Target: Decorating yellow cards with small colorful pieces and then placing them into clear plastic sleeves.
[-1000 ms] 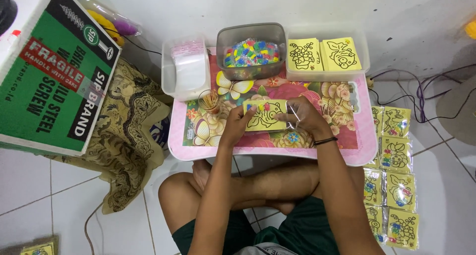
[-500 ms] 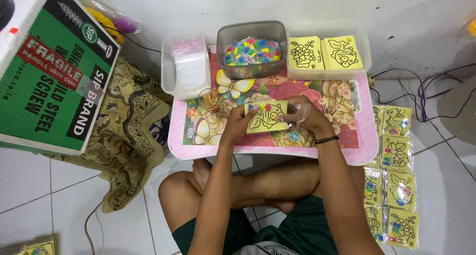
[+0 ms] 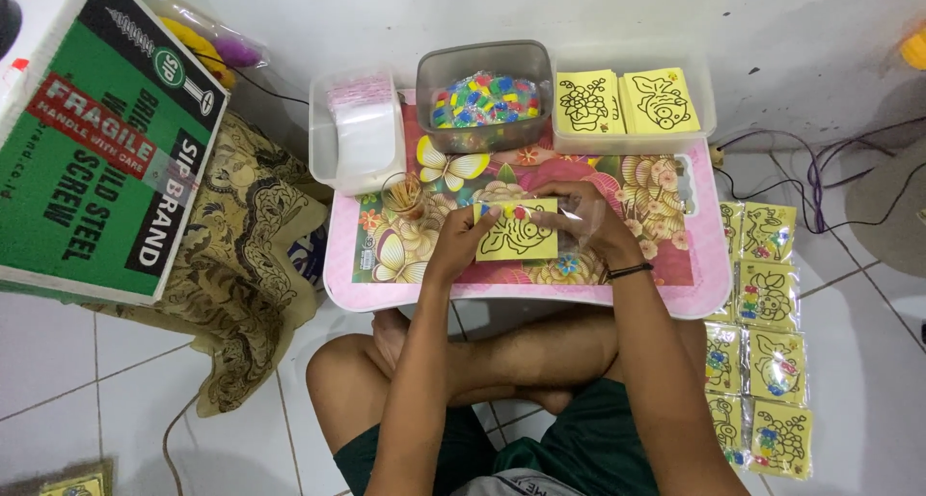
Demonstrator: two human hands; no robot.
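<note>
Both hands hold a yellow card (image 3: 518,234) with a black line drawing over the pink flowered lap table (image 3: 675,293). My left hand (image 3: 459,242) grips the card's left edge. My right hand (image 3: 585,222) holds its right side, with what looks like a clear plastic sleeve around the fingers. Small coloured bits show along the card's top edge.
At the table's back stand a grey tub of coloured packets (image 3: 482,96), a clear tray of yellow cards (image 3: 627,100), a white tub of clear bags (image 3: 357,139) and a small cup of sticks (image 3: 403,195). Packed cards (image 3: 762,342) lie on the floor at right; a green cardboard box (image 3: 96,149) at left.
The card has been lifted and turned slightly between my hands; my right hand has moved from its top edge to its right side.
</note>
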